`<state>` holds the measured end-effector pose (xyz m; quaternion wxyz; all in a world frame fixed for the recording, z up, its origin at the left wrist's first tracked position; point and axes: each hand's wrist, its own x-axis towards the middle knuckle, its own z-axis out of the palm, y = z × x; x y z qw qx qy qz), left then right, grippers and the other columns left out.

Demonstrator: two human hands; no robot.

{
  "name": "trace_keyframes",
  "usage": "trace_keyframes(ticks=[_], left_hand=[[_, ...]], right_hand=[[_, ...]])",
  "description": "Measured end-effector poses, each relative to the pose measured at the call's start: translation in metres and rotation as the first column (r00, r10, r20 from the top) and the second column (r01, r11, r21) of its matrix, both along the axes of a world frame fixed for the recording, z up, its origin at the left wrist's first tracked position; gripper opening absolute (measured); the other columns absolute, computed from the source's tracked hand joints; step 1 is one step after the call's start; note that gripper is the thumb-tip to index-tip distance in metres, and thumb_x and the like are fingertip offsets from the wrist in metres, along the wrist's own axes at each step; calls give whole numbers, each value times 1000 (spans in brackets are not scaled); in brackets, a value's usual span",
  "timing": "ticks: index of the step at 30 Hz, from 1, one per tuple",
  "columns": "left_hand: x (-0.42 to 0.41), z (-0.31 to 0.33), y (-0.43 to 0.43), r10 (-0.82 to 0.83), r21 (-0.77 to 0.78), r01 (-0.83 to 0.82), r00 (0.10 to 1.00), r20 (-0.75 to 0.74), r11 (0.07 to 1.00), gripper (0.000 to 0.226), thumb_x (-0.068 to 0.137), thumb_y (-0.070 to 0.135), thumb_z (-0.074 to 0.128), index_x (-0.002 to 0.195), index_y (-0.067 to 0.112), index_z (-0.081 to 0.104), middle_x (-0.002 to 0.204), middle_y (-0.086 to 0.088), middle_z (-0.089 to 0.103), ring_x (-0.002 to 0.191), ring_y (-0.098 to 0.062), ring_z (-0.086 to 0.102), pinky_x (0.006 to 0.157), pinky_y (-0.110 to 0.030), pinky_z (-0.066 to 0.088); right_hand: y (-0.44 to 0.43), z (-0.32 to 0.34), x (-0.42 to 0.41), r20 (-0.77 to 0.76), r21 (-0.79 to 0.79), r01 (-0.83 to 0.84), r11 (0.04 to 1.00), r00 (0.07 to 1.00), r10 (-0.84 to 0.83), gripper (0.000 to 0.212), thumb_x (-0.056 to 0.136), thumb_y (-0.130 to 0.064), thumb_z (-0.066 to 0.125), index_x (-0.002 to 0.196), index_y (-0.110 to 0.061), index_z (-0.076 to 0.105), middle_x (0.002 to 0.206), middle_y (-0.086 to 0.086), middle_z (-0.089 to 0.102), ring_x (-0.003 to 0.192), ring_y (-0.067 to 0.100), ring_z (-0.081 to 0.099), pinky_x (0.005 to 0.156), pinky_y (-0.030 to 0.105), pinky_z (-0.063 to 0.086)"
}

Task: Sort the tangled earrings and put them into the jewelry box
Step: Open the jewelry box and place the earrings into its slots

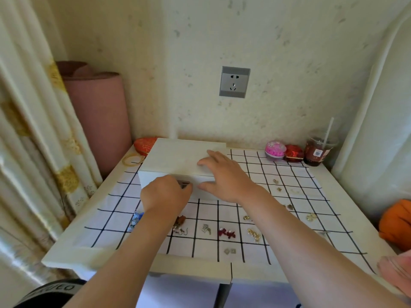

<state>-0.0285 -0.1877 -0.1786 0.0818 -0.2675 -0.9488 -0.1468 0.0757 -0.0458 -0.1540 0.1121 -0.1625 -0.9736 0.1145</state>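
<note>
Checked cloth (266,174); curled left fingers (187,188) on clasp (182,182)

My white jewelry box (178,158) stands closed by the surface's far edge, left of centre. The earrings (226,232) lie in small separate clusters toward its near and right edges: red, gold, silver, blue.

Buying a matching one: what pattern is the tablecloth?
The tablecloth is white with a black grid; head view.
</note>
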Motion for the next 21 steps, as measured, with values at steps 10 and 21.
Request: trace_keyframes(ticks=[10,21], left_hand=[[1,-3,2,-11,-26,10,998,-56,1000,45,80,57,55,53,22,44,48,8,45,43,-8,38,43,-20,20],[-1,10,-7,-54,-66,49,996,-74,997,59,83,73,45,54,21,49,50,7,49,44,-9,43,43,-20,25]], right_hand=[[3,4,-6,6,2,5,1000,1000,-5,64,87,-46,70,145,-37,42,155,-3,37,141,21,34,109,39,37],[9,32,-4,-332,104,47,994,943,-10,42,93,-41,65,128,-24,50,127,-2,59,109,19,56,78,35,47]])
